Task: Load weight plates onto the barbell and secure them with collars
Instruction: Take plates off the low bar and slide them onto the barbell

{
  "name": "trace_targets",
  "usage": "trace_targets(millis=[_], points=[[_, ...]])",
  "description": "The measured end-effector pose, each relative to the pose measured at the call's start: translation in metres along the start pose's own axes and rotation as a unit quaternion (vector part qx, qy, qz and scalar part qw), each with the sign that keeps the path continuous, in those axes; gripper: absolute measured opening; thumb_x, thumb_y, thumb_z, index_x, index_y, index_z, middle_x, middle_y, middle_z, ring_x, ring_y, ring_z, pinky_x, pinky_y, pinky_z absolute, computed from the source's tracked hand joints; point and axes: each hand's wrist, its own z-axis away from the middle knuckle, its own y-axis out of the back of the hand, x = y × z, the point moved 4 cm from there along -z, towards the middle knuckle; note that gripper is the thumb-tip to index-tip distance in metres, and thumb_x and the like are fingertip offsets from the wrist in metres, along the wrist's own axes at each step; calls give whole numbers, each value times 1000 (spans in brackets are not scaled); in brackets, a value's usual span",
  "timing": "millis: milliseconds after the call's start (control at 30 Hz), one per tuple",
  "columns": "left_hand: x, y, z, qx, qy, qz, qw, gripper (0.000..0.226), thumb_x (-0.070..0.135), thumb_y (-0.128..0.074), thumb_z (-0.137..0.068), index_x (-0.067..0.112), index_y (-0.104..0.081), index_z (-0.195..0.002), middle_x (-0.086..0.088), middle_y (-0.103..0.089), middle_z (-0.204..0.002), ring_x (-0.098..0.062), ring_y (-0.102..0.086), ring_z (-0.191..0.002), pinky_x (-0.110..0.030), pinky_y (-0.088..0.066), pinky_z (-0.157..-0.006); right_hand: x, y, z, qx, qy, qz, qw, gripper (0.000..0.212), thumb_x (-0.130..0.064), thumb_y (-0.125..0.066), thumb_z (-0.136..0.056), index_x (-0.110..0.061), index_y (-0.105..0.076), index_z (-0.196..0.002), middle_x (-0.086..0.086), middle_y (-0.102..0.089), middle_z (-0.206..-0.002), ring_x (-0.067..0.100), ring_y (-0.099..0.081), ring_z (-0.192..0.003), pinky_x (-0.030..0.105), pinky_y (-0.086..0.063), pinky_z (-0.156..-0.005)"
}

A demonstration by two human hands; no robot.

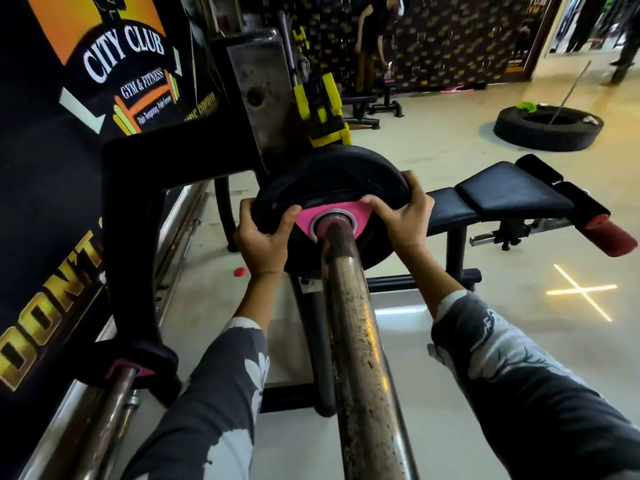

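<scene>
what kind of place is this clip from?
A commercial gym. The wall banner reads "City Club Gym & Fitness", a padded bench stands on the floor, and both hands, left hand and right hand, grip a black weight plate on a barbell sleeve.

A pale, glossy floor (433, 154) was seen, with a black rubber tyre (548, 128) laid flat on it. A black padded bench (509, 192) was set nearby. A black gym banner (52, 168) was hung at left.
</scene>
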Motion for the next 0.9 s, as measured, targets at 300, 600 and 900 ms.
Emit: trace_targets(millis=[300,600,900], points=[[21,11,8,-97,24,-134,986,66,51,-61,-81,9,-43,-129,-11,-58,-124,-4,-51,-110,-6,-41,-90,-23,14,23,-50,0,170,984,74,-58,-62,-76,-16,-40,-133,6,-51,-135,20,-44,-127,38,-28,-110],[111,43,89,-181,-102,-240,948,59,33,-48,-92,-3,-35,-137,-24,-38,-144,-33,-34,-135,-56,-33,-107,-95,57,120,-123,105,295,942,70,-49,-43,-90,-18,-16,-147,4,-15,-157,10,1,-142,33,15,-115],[250,133,213,-168,-118,-247,947,51,31,-40,-95,0,-39,-135,-19,-43,-142,-23,-34,-135,-45,-20,-116,-203,165,258,-128,136,276,943,69,-50,-44,-90,-14,-24,-145,6,-22,-155,17,-7,-144,32,13,-115]])
